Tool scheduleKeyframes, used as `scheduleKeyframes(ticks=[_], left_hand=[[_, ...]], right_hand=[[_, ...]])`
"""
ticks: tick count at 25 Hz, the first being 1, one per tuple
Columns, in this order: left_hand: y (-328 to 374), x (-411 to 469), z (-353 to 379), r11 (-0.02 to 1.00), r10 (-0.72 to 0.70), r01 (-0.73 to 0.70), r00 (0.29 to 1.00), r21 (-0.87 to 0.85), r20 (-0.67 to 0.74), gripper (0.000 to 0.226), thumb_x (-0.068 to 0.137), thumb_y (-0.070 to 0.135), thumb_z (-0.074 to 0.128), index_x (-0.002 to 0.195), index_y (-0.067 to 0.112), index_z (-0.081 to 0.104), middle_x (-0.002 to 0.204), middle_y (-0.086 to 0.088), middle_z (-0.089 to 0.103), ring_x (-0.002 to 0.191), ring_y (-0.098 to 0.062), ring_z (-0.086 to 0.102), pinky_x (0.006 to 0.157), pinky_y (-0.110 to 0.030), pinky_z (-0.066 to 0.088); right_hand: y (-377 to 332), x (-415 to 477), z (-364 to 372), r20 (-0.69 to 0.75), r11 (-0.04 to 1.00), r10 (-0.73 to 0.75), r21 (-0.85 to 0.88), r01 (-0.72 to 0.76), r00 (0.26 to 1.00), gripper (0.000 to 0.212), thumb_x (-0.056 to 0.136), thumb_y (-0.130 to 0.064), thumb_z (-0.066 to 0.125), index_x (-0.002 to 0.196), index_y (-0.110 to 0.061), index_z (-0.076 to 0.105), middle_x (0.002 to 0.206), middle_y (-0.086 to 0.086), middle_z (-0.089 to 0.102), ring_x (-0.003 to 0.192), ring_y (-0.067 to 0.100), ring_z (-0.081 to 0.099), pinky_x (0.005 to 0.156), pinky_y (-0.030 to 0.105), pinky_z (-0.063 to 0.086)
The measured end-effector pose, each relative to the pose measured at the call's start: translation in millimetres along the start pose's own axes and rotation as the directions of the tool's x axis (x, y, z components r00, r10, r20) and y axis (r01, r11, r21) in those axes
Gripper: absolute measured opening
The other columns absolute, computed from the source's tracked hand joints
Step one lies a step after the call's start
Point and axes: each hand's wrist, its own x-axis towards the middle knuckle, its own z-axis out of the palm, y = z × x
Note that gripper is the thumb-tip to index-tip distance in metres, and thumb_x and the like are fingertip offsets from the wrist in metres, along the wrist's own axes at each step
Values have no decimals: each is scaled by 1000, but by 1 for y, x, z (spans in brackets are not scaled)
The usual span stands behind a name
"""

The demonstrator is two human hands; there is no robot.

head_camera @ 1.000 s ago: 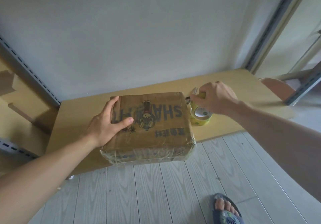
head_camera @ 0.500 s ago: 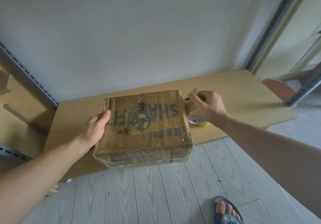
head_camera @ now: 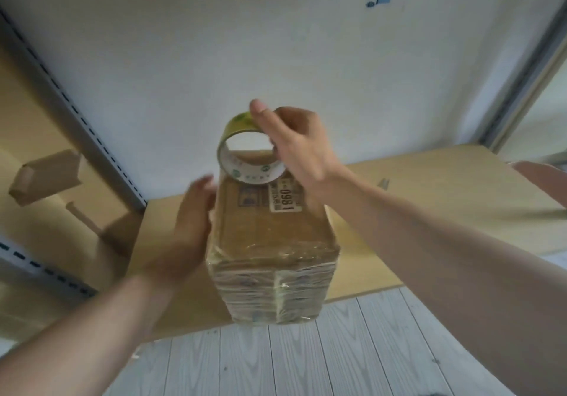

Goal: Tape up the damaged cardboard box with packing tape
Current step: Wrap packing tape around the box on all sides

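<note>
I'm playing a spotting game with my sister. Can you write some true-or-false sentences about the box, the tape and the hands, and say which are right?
1. The right hand holds the roll of packing tape. True.
2. The roll lies flat beside the box. False: it is held up over the far end of the cardboard box.
3. The left hand lies flat against the box's left side. True.
4. The box's white label reads 5555. False: it shows 0981.
</note>
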Motion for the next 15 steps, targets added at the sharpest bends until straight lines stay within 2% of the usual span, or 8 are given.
scheduleKeyframes(ticks=[2, 4, 5, 7, 9, 11, 13, 15], left_hand=[[44, 12, -7, 984, 112, -71, 963, -166, 247, 43, 102, 27, 44, 140, 10, 54, 141, -21, 56, 131, -33, 52, 113, -52, 39], [64, 11, -15, 977, 176, -114, 906, -178, 385, 60, 82, 17, 56, 142, 15, 49, 137, -15, 58, 131, -29, 52, 110, -42, 42], [59, 14, -17, 984, 168, -136, 912, -111, 375, 67, 76, 19, 63, 141, 17, 47, 132, -10, 60, 131, -28, 54, 109, -41, 44], [50, 20, -11, 966, 179, -220, 946, 132, 270, 87, 73, 34, 83, 146, 19, 39, 138, -8, 59, 134, -27, 53, 111, -46, 43], [43, 22, -4, 905, 199, -269, 953, 331, 229, 103, 68, 49, 91, 149, 25, 33, 149, -2, 50, 135, -15, 51, 112, -44, 43], [46, 17, -2, 894, 144, -220, 966, 390, 217, 111, 65, 55, 91, 153, 32, 27, 157, 13, 38, 135, -2, 47, 111, -32, 44], [47, 14, -1, 881, 114, -208, 965, 424, 236, 112, 69, 57, 85, 157, 34, 21, 157, 19, 35, 137, 2, 45, 113, -35, 43], [47, 13, 1, 838, 97, -215, 964, 502, 249, 107, 77, 55, 79, 160, 31, 17, 157, 16, 35, 141, -1, 39, 118, -39, 37]], right_hand=[[-3, 2, 22, 34, 997, -14, -69, 17, 999, 53, 94, -58, 56, 62, -20, 36, 57, -7, 30, 53, 10, 30, 53, 28, 24], [-3, 7, 32, 12, 999, 12, -46, -11, 1000, 55, 92, -61, 56, 62, -20, 35, 57, -6, 31, 53, 10, 30, 53, 28, 25], [-2, 10, 33, 12, 999, 28, -30, -28, 1000, 56, 90, -64, 56, 64, -18, 38, 59, -2, 33, 55, 12, 32, 55, 30, 28], [-1, 15, 31, 26, 998, 38, -54, -37, 999, 60, 84, -70, 57, 65, -16, 40, 61, 3, 33, 56, 15, 34, 56, 35, 30], [-6, 21, 25, 66, 993, 18, -113, -11, 998, 62, 84, -68, 61, 62, -16, 35, 59, 2, 27, 54, 17, 32, 51, 30, 32], [-17, 31, 16, 177, 979, -25, -195, 60, 984, 65, 85, -63, 65, 58, -13, 33, 56, 1, 22, 52, 19, 34, 46, 25, 32], [-27, 40, -1, 242, 913, -67, -378, 157, 968, 75, 84, -68, 62, 59, 0, 41, 53, 3, 27, 50, 19, 39, 47, 28, 28], [-32, 48, -23, 260, 810, -112, -536, 240, 959, 79, 86, -69, 57, 63, 6, 51, 53, 5, 34, 48, 16, 36, 48, 30, 27]])
